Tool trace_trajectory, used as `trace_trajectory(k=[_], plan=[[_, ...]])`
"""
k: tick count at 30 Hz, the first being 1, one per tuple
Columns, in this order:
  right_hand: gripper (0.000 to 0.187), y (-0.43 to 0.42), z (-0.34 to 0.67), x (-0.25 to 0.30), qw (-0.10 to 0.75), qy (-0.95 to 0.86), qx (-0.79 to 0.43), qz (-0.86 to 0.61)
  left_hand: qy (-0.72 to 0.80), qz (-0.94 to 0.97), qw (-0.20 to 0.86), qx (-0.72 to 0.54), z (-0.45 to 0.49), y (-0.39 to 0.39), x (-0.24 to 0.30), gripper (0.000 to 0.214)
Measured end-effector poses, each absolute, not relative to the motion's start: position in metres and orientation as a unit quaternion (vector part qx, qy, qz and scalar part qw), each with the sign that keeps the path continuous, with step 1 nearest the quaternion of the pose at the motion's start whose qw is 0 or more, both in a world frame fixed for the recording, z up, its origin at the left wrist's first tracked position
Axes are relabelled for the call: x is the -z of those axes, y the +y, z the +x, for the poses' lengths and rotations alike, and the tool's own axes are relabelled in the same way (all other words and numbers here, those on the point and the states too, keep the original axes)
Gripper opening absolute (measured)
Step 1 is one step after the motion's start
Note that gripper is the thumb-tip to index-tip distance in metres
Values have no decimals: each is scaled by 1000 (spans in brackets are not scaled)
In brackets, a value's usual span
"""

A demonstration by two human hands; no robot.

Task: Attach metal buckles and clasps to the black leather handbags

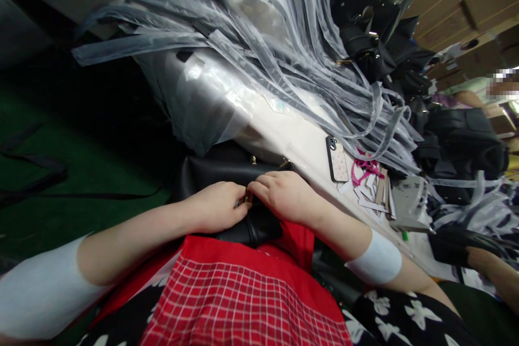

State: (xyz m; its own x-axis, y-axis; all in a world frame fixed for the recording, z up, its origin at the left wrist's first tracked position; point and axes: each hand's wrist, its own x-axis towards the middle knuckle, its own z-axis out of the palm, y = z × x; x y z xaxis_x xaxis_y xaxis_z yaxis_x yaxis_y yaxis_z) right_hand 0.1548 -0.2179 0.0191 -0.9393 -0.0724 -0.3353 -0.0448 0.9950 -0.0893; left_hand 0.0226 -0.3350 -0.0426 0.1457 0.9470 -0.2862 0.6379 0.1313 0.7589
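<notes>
A black leather-like bag [203,173] with small gold-coloured hardware rests on my lap, against the table's edge. My left hand [221,206] is closed at the bag, its thumb and finger pinching a small metal clasp [242,200]. From the other side my right hand [278,192] meets it, fingers curled and pressed on the same clasp. The fingertips of both hands almost touch. Exactly how the clasp sits in the fingers is partly hidden. A gold stud [253,160] shows on the bag just beyond my hands.
Plastic-wrapped straps [300,75] lie heaped over the white table [300,143]. A phone [337,159], pink scissors [363,167] and cut strips [371,197] lie on the right. Black bags [462,140] and cartons [441,5] are piled behind. Another person's arm [492,270] reaches in at right.
</notes>
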Motion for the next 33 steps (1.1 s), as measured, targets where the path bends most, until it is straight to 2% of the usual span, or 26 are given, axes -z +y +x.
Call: trace_trajectory(k=[5,8,13,19,24,29,33], plan=[[23,-222,155,-17,151,987,-3,-58,623,626,423,-201,22,-334,43,23],[21,-220,156,-13,128,991,7,-23,627,617,428,-208,20,-333,42,22],[17,-212,160,-3,64,992,93,61,626,611,435,-216,19,-334,43,26],[15,-216,169,-2,-10,976,197,94,620,601,444,-241,19,-334,47,26],[10,-223,173,-5,-11,961,263,89,607,591,456,-273,19,-334,46,26],[11,-228,174,-7,-43,953,248,171,614,591,449,-269,19,-334,45,27],[17,-229,171,-11,-36,958,207,197,615,595,442,-270,20,-335,46,29]])
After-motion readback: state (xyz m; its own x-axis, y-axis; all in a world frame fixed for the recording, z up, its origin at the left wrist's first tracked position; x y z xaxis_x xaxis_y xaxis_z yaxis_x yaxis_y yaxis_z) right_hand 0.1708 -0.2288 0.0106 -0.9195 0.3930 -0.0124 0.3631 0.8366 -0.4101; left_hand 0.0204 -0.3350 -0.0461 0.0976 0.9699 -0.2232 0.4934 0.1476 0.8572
